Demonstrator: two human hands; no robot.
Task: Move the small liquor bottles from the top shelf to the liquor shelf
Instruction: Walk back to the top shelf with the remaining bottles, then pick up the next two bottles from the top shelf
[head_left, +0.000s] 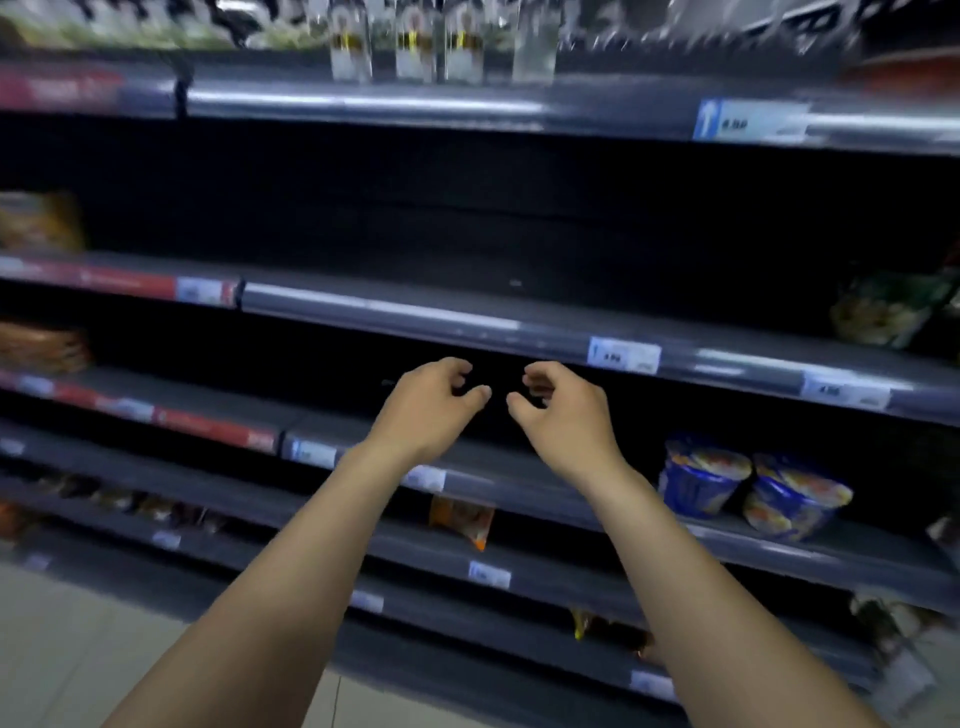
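Observation:
Several small clear liquor bottles (410, 49) with white and gold labels stand in a row on the top shelf (363, 101), at the upper middle of the blurred view. Both my arms reach forward well below them, in front of the third shelf down. My left hand (431, 410) has its fingers curled and apart, with nothing in it. My right hand (558, 410) mirrors it a short gap to the right, also holding nothing. Neither hand touches a bottle or a shelf.
Dark bare shelves (415, 312) fill the middle. Blue noodle cups (753, 488) stand at the right on a lower shelf, and an orange packet (462, 519) lies below my hands. Packaged goods (36, 223) sit at the left, a bag (883, 312) at the right. Pale floor (78, 649) shows at bottom left.

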